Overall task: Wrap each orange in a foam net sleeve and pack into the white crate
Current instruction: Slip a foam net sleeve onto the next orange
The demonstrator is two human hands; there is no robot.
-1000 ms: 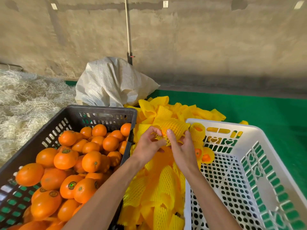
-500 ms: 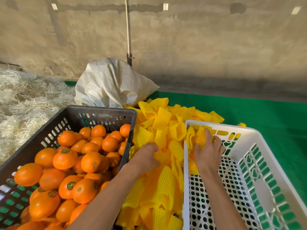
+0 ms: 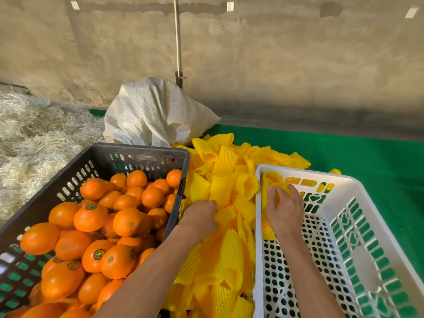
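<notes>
Hands (image 3: 241,214) over green mat (image 3: 367,161), concrete wall (image 3: 275,65)

Bright orange oranges (image 3: 127,221) fill a black slotted crate (image 3: 142,154), yellow mesh-patterned foam net sleeves (image 3: 223,161) heap beside a white crate (image 3: 305,177) perforated with round holes and heart cutouts, on green matting (image 3: 367,157).

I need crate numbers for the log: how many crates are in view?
2: the black crate of oranges at left, the white crate at right. Others may sit outside the picture.
</notes>
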